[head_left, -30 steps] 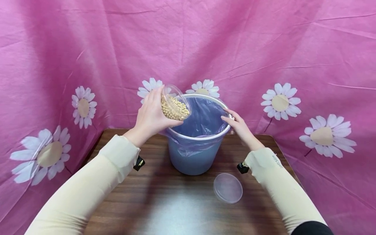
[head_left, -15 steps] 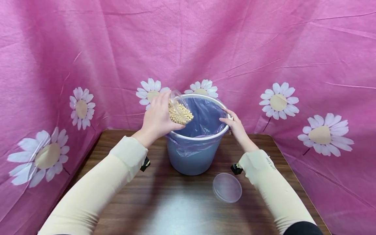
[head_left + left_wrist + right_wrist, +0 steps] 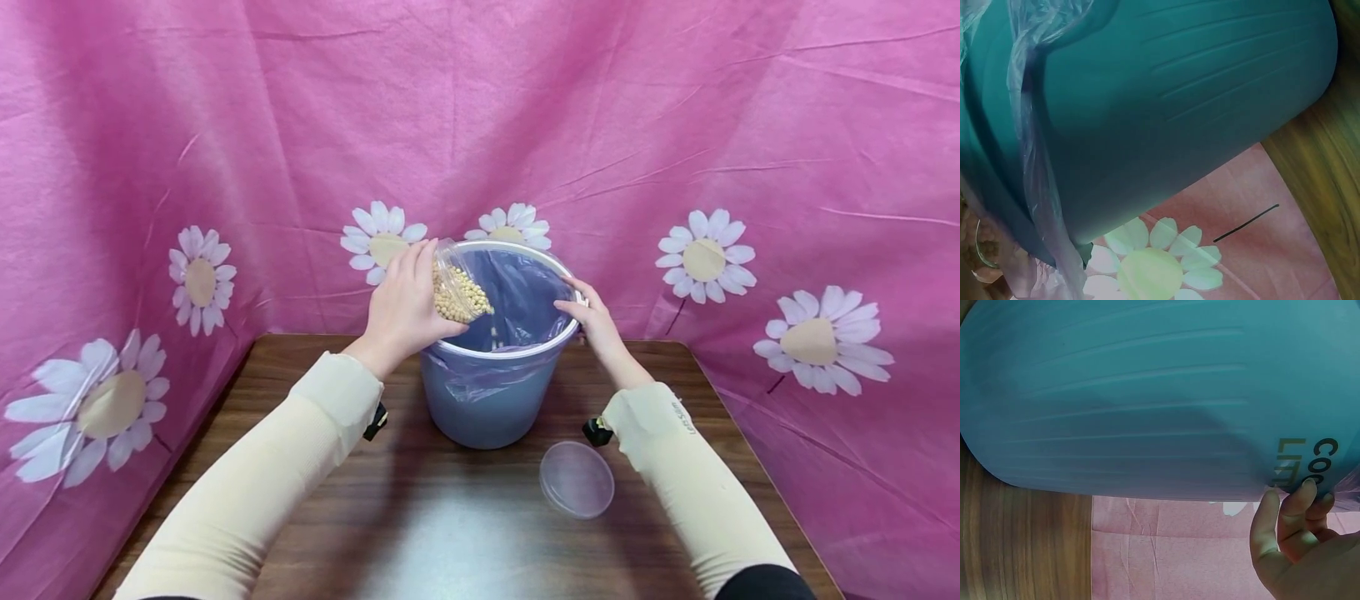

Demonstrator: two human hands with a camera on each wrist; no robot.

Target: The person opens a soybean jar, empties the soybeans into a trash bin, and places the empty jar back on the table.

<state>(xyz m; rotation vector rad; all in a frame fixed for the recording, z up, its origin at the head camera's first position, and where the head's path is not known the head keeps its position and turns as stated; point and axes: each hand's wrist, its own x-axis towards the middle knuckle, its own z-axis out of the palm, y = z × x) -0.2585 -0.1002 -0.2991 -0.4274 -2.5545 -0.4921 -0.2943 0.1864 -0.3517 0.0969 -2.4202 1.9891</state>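
A blue trash bin with a white rim stands upright on the table, lined with a translucent purple bag. My left hand grips a clear plastic jar of pale round beans, tilted mouth-down over the bin's left side. A few beans fall from its mouth into the bin. On the opposite side my right hand holds the rim, thumb inside. In the right wrist view several fingertips curl against the bin's outer wall, near printed letters.
A round clear lid lies on the brown wooden table, in front of the bin and to its right. Pink cloth printed with white daisies hangs behind the table and along both sides.
My left hand has moved rightward and slightly down, tipping the jar further over the bin. Beans now drop from its mouth. The right hand keeps its hold on the rim.
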